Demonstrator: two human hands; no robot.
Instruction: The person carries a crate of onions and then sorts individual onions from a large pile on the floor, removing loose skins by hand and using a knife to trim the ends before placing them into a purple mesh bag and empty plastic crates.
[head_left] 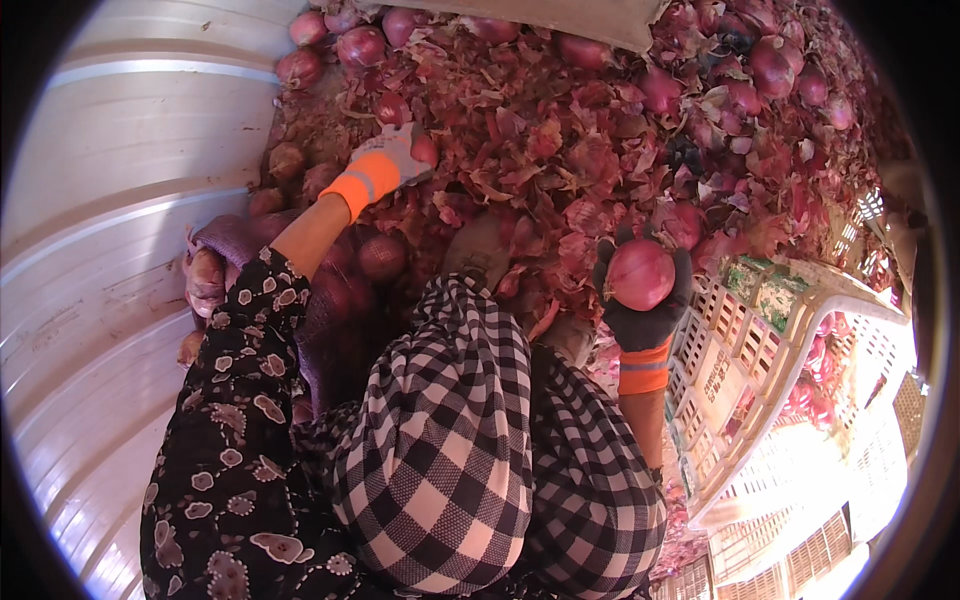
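My right hand [650,315], in a dark glove with an orange cuff, is palm up and curled round a large red onion [641,274]. My left hand [398,153], in a grey glove with an orange cuff, reaches down into the heap at upper centre. Its fingers close round a smaller red onion [425,151], partly hidden by the glove. Another red onion [391,108] lies just beyond those fingertips. Under my left forearm is a purple mesh sack [335,315] with onions in it.
Loose onion skins [540,130] cover the ground, with several onions among them. A ribbed white metal wall [120,230] rises at left. To the right, a pale plastic crate [725,365] stands tilted, and more crates lie behind. A pale board edge [590,20] juts in at the top.
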